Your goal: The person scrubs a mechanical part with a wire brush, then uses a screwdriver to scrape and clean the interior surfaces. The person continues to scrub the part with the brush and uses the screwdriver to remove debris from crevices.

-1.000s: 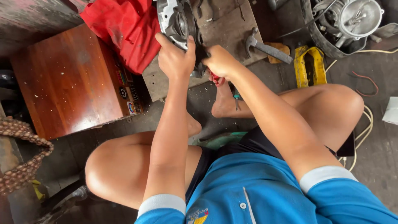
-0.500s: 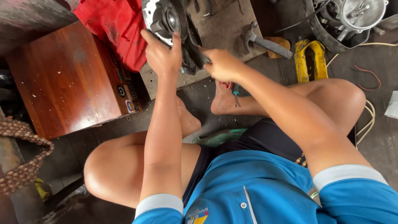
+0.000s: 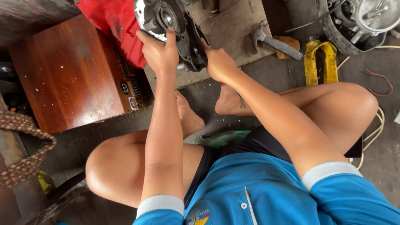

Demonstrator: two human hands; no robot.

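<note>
A round, bumpy metal motor part [image 3: 171, 25] is gripped by the left hand [image 3: 156, 52] and the right hand [image 3: 217, 62] over a flat wooden board [image 3: 233, 29].

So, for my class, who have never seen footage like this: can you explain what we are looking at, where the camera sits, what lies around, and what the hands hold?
There is no machine here, only a person at work. The single picture comes from a camera worn on the person's head, looking down, so you see their blue shirt, bare knees and both arms reaching forward. The person sits low on a workshop floor.

The left hand and the right hand together grip a round metal motor part, dark and greasy, held tilted over a worn wooden board.

Around it: a red cloth lies to the left on a brown wooden box; a hammer rests on the board's right edge; beside that lies a yellow tool; further metal parts sit at the top right.
</note>
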